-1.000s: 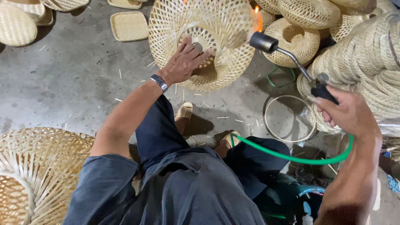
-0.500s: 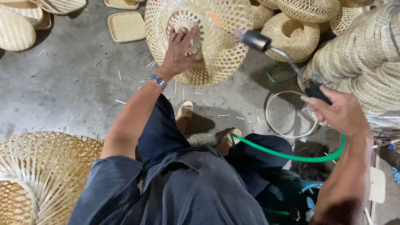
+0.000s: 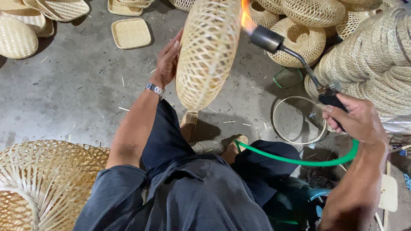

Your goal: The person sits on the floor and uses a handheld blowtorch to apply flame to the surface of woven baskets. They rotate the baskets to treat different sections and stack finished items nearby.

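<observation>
A basket-weaving workshop: woven baskets (image 3: 299, 40) piled all around, flat trays (image 3: 130, 33) and bamboo slivers on the concrete floor (image 3: 72, 90).

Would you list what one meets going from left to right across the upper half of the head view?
Oval woven tray → square woven tray → left hand → woven basket it holds up → flame → torch nozzle → right hand on the torch grip.

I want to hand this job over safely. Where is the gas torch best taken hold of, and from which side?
Probably by the black handle, where the right hand grips the gas torch now, coming from the hose end. The thin bent neck leads to the burner head and flame beside the woven basket, so the handle lies farthest from the heat.
</observation>
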